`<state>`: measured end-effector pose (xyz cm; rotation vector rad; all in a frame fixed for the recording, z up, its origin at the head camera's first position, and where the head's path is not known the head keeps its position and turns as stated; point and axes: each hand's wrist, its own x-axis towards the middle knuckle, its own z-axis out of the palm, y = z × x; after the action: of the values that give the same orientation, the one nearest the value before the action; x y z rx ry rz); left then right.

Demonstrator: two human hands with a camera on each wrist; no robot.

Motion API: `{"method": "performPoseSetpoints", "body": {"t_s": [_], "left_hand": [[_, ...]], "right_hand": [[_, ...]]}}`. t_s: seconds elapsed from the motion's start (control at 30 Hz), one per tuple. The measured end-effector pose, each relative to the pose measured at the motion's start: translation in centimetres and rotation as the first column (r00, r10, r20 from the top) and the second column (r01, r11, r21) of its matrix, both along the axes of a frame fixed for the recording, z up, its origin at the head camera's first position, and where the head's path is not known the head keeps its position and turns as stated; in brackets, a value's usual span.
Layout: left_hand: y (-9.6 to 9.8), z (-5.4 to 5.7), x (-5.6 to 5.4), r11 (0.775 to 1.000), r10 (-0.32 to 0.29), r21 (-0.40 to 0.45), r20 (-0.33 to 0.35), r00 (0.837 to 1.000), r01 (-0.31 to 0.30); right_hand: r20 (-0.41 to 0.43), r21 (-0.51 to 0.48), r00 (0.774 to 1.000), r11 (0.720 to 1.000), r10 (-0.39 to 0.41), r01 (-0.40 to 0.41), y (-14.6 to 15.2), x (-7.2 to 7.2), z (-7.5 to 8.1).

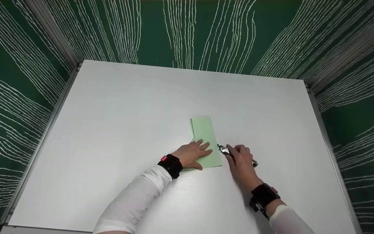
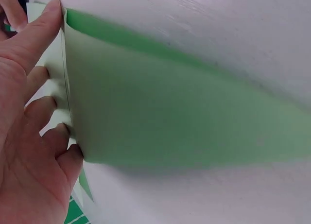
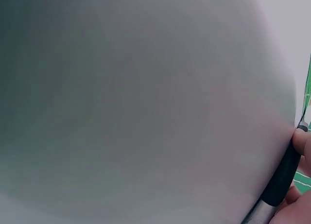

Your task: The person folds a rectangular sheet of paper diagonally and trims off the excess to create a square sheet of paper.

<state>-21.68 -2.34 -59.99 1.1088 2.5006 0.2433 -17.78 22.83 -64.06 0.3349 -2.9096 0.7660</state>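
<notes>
A folded sheet of light green paper [image 1: 204,127] lies on the white table, with a loose lower flap bulging in the left wrist view [image 2: 170,107]. My left hand [image 1: 192,155] rests on it with fingers spread, pressing it down. In my right hand [image 1: 241,164] is a utility knife [image 1: 223,150] with a silver front end. Its tip is at the paper's right edge; whether it lies between the layers I cannot tell. The right wrist view shows the knife's black handle [image 3: 283,178] between thumb and fingers, partly hidden.
The white table [image 1: 135,97] extends around the paper on all sides. Green walls [image 1: 154,29] with white wavy lines stand behind it and at both sides, with grey metal frame bars [image 1: 339,61] at the corners.
</notes>
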Motion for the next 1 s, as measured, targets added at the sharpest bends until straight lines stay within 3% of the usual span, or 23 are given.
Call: {"method": "performPoseSetpoints", "body": {"t_s": [0.1,0.23,0.3,0.37,0.47,0.53,0.6,0.8,1.0], "left_hand": [[0.0,0.1,0.1,1.0,0.021,0.021,0.022,1.0,-0.021],[0.6,0.0,0.5,0.988,0.11,0.108,0.035,0.993,-0.113],[1.2,-0.4,0.9,0.974,0.168,0.155,-0.016,0.986,-0.164],[2.1,-1.1,1.4,0.964,0.227,0.167,-0.107,0.968,-0.207],[3.1,-1.8,2.0,0.957,0.284,0.122,-0.235,0.93,-0.261],[3.4,-1.7,2.3,0.956,0.293,0.074,-0.269,0.917,-0.284],[3.4,-1.5,2.2,0.958,0.284,0.044,-0.267,0.921,-0.283],[2.7,-0.9,1.6,0.969,0.244,0.017,-0.174,0.954,-0.245],[2.4,-0.9,1.3,0.976,0.212,-0.018,-0.171,0.962,-0.218]], "right_hand": [[0.008,-0.012,1.0,1.0,0.005,-0.005,0.0,-0.3,0.1],[0.026,-0.022,1.0,1.0,0.007,-0.006,0.2,-0.3,0.1],[0.043,-0.021,0.999,1.0,0.005,-0.004,0.3,-0.2,0.1],[0.052,-0.017,0.999,1.0,0.005,-0.005,0.3,-0.2,0.2],[0.05,-0.007,0.999,1.0,0.011,-0.011,0.2,-0.1,0.3],[0.048,-0.002,0.999,1.0,0.012,-0.012,0.2,0.0,0.4],[0.053,0.003,0.999,1.0,0.009,-0.009,0.3,0.0,0.3],[0.043,-0.011,0.999,1.0,0.011,-0.011,0.4,-0.4,0.1],[-0.02,-0.011,1.0,1.0,0.011,-0.011,0.3,-0.7,-0.3]]}}
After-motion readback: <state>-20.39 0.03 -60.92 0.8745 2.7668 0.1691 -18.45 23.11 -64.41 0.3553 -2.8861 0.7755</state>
